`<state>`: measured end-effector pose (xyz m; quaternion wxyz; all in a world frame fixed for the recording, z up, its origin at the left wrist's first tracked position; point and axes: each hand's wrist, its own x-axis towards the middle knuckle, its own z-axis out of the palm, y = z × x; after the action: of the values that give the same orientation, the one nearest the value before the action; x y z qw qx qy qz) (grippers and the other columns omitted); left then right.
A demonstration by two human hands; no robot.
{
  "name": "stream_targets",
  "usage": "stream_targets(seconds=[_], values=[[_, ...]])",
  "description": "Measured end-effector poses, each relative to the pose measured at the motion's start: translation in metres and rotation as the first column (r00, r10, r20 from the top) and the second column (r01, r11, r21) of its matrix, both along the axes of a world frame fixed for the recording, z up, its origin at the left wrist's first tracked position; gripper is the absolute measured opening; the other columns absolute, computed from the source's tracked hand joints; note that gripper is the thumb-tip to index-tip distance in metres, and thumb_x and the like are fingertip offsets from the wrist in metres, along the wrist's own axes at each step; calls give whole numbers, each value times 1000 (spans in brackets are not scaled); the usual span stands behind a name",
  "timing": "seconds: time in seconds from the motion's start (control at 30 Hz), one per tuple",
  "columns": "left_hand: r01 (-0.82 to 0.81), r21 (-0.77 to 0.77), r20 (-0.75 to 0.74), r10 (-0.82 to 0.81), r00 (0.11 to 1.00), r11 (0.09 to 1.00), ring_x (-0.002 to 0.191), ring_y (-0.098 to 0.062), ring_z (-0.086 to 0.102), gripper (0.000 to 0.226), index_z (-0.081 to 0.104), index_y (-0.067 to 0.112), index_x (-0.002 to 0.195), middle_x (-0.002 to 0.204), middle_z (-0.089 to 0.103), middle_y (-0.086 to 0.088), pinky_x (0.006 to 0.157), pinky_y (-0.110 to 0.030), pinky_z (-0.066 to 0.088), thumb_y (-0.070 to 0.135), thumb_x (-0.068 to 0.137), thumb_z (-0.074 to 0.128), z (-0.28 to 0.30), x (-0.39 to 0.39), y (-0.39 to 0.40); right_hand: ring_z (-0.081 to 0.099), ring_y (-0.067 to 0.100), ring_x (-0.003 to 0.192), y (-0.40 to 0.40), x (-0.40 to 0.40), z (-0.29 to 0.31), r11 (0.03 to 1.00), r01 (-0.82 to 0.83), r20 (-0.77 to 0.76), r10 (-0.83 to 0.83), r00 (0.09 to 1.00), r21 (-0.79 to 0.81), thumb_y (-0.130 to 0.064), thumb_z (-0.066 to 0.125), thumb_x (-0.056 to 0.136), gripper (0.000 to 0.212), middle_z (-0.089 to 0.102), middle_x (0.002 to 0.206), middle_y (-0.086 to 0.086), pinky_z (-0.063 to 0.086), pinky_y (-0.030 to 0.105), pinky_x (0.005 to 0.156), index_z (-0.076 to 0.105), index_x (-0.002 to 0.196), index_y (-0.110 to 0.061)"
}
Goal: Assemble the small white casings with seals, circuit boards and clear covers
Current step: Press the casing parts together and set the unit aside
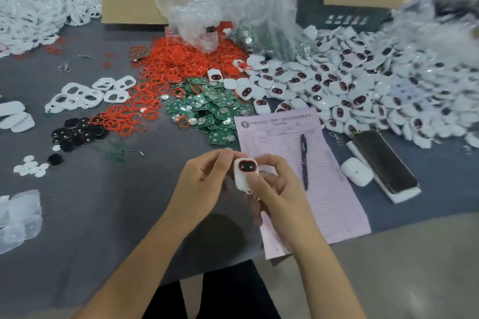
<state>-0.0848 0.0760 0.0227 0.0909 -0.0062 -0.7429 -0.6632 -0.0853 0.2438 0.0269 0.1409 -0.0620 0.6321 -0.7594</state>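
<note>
White casing [245,175], red-rimmed dark oval window, pinched by left hand [204,184] and right hand [276,189].

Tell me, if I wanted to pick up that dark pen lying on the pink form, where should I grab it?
Probably pinch the pen at the middle of its barrel, coming straight down from above with fingers on its left and right sides. It lies flat on the pink form, running away from you, with both long sides free; the right hand sits just to its left.

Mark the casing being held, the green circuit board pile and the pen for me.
casing [245,173], head view, on its white front below the dark window.
circuit board pile [210,109], head view, middle of the heap.
pen [304,160], head view, mid-barrel.
</note>
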Motion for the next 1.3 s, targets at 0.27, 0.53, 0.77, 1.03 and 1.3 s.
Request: stream_targets(seconds=[0.27,0.53,0.77,1.03,1.3], values=[[-116,124,120,101,988,985,65,-14,64,40,79,25,92,80,72,-3,54,-22,49,30,112,44,-26,-21,17,51,6,56,55,-13,11,841,-424,90,420,903,336,-16,68,95,4,59,67,-5,40,21,50,72,95,-17],[-126,128,110,112,988,984,64,-14,61,38,78,26,91,77,69,-2,55,-21,48,42,103,46,-31,-16,15,61,14,62,48,-40,2,914,393,-272,-355,895,102,-31,67,101,40,72,113,-3,49,25,47,52,136,-44],[-154,2,34,154,987,988,66,-6,62,36,77,30,92,82,71,1,58,-16,47,38,106,45,-28,-8,9,66,12,73,-6,-22,-28,899,263,-417,-101,903,351,-25,62,102,12,71,81,-11,50,26,62,73,99,-29],[-239,-666,-114,221,969,707,86,-6,63,35,70,26,107,97,66,16,72,-28,52,42,105,40,-36,46,-67,63,3,80,-87,-4,-40,759,163,-491,226,842,630,-37,55,97,10,69,86,-22,42,16,64,66,100,-37],[-314,-736,-144,315,938,599,99,-11,61,15,72,22,112,103,65,10,79,-26,51,17,99,66,-36,80,-133,64,9,76,-151,-2,-41,631,241,-617,483,621,737,-39,49,93,21,70,87,-13,51,32,56,69,94,-33]])
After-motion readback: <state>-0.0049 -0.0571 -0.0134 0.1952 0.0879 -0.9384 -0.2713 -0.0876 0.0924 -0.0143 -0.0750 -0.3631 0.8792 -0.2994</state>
